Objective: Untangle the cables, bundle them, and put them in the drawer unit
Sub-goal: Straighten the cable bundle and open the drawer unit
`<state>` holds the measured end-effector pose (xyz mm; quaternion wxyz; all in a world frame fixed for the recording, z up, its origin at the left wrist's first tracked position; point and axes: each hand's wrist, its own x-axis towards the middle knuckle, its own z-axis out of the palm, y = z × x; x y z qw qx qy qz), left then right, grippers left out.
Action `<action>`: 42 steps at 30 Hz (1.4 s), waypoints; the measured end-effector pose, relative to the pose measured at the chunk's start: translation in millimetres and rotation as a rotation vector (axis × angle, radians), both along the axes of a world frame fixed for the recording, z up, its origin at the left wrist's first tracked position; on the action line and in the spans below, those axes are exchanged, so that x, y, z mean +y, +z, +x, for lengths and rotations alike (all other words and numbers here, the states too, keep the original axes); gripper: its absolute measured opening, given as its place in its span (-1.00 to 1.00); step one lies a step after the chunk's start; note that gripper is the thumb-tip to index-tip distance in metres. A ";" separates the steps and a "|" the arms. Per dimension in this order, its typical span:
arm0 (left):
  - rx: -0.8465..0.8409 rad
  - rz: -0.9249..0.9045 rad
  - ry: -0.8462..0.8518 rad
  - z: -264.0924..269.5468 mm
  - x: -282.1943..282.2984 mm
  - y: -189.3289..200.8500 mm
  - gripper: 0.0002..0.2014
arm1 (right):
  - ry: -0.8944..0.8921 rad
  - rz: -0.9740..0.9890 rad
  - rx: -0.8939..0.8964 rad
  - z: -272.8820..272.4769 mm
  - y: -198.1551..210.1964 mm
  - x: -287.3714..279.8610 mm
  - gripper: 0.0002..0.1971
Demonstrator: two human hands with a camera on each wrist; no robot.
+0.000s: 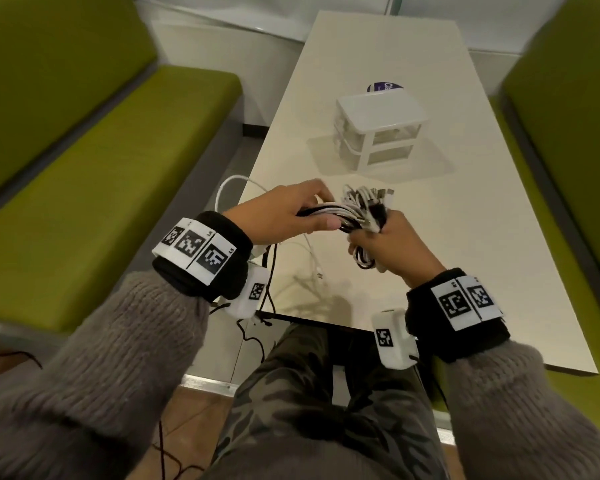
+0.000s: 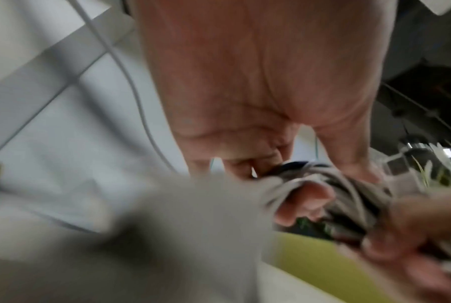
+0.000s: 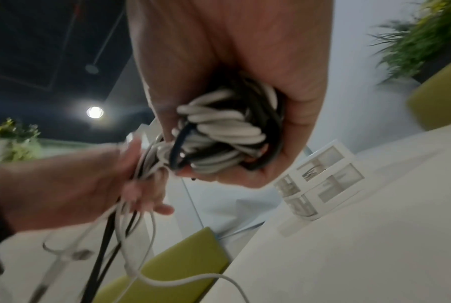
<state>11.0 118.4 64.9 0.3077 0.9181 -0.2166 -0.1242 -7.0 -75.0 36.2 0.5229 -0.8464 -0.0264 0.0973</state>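
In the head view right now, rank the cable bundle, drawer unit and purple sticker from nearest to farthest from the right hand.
1. Cable bundle: gripped in the right hand.
2. Drawer unit: beyond the hands, mid-table.
3. Purple sticker: just behind the unit, farthest.

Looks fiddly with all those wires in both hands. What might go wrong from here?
Three things, probably.
1. The right hand grips a thick coil of cables; a looser grip might let the loops spring apart.
2. Loose tails hang from the left hand over the table edge, so they may snag or re-tangle.
3. The drawer unit looks small and its drawers appear closed; with both hands full, opening one could be awkward.
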 end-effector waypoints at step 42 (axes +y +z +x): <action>-0.290 -0.003 0.187 -12.8 -44.0 -14.5 -0.71 | -0.185 -0.457 -0.374 6.9 39.6 -7.3 -0.74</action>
